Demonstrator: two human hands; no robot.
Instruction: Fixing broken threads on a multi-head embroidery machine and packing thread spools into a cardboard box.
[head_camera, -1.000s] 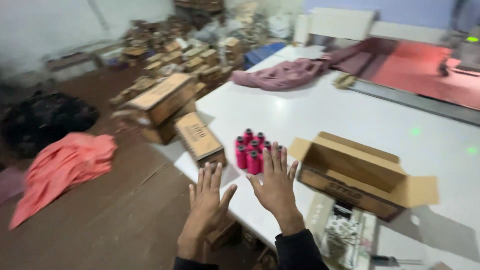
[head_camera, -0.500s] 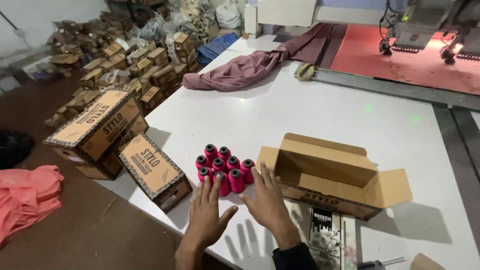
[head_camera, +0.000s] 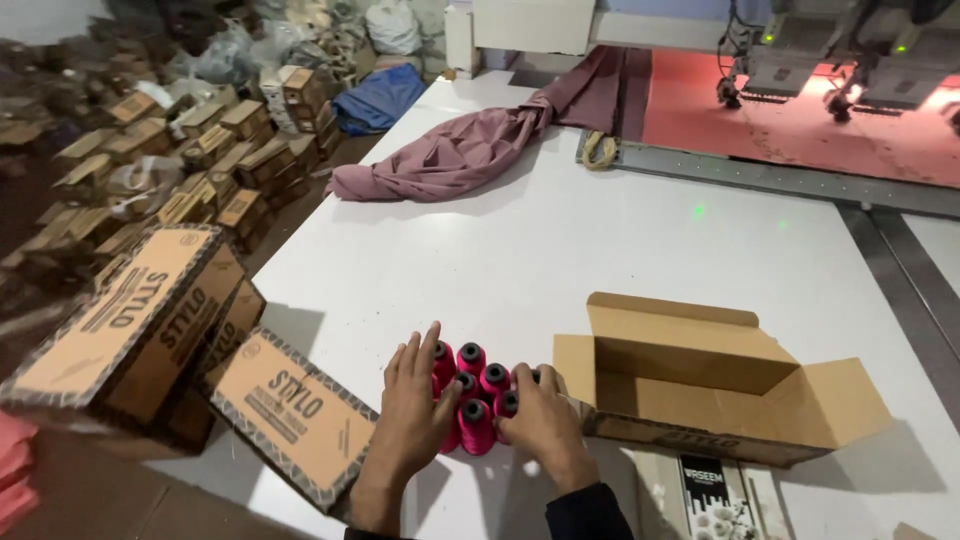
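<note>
Table (head_camera: 560, 230): white work surface, the largest item; it bears all the work in hand near its front edge.
Fabric (head_camera: 470, 150): mauve cloth bunched at the far side, well apart from the hands.
Open box (head_camera: 700, 385): brown cardboard carton lying on its side, flaps spread, mouth facing the camera; it sits just to the right of the spools and looks empty inside.
Closed boxes (head_camera: 290, 410): printed cartons at the table's left edge, one flat beside the left wrist, others stacked lower.
Spools (head_camera: 477, 390): cluster of pink thread spools with dark cores, upright, packed together on the table between the two hands, just left of the open box.
Left hand (head_camera: 412, 410): fingers extended and together, palm pressed flat against the cluster's left side; it cups, it does not clench.
Right hand (head_camera: 540, 420): fingers curled over the right side of the cluster, touching the nearest spools.
Grip assessment: both hands bracket the group rather than grasp a single spool.
Recommendation: in my judgement, even inward pressure from both sides, applied low, would keep the spools upright and bunched; uneven pressure risks toppling the outer ones.
</note>
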